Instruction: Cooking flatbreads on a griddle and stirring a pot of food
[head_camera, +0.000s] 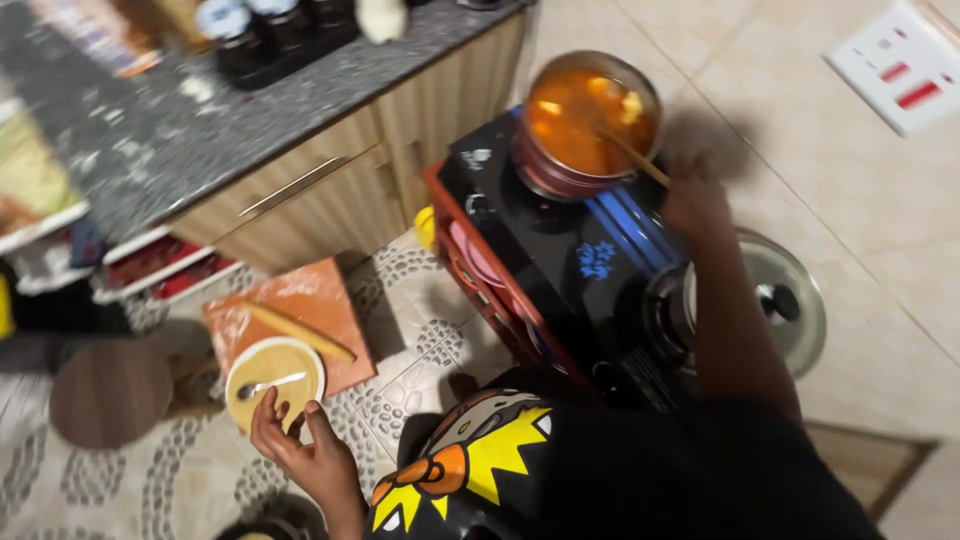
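Observation:
A pot (556, 176) of orange stew stands on the left burner of a black tabletop stove (560, 250). My right hand (695, 200) grips the end of a wooden spoon (630, 152) whose other end is in the stew. Down at the lower left, my left hand (300, 452) is spread open, fingertips at the near rim of a white bowl (275, 378). The bowl holds yellow paste and a metal spoon (268, 385). It rests partly on an orange board (305, 300) on the floor, beside a wooden stick (300, 332).
A steel lid (790, 300) with a black knob sits over the right burner. A granite counter (200, 110) with jars and wooden cabinet doors runs along the top left. A round wooden board (110, 392) lies on the patterned floor. A white wall socket (900, 65) is at top right.

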